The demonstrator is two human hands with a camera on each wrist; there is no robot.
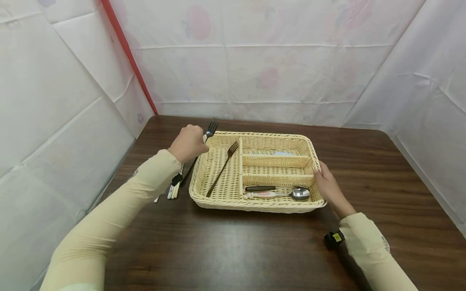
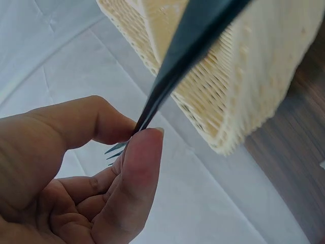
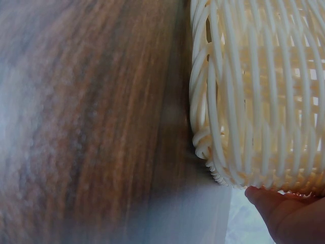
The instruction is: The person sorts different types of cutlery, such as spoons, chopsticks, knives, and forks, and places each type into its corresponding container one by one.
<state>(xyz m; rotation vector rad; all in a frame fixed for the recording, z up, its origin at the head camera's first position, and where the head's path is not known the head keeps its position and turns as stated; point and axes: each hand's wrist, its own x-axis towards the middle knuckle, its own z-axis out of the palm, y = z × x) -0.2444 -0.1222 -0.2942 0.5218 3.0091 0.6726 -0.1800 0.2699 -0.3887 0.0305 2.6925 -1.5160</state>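
My left hand [image 1: 188, 143] is over the left rim of a cream woven cutlery basket [image 1: 255, 207]. Between thumb and index finger it pinches a dark fork [image 1: 212, 126], tines pointing away from me; in the left wrist view the fork's handle [image 2: 177, 61] runs up past the fingertips. My right hand [image 1: 329, 188] grips the basket's right end, thumb at the rim. Another dark fork [image 1: 222, 171] lies slantwise in the long left compartment. In the front right compartment are a spoon [image 1: 300, 194] with a pale decorated handle and a dark-handled utensil [image 1: 260, 188].
Several thin utensils with pale ends [image 1: 176, 190] lie on the dark wooden table [image 1: 225, 254], left of the basket, partly hidden by my left forearm. A pale blue item [image 1: 284, 153] shows in the back right compartment. White sheeting [image 1: 269, 76] hangs behind the table and along its sides.
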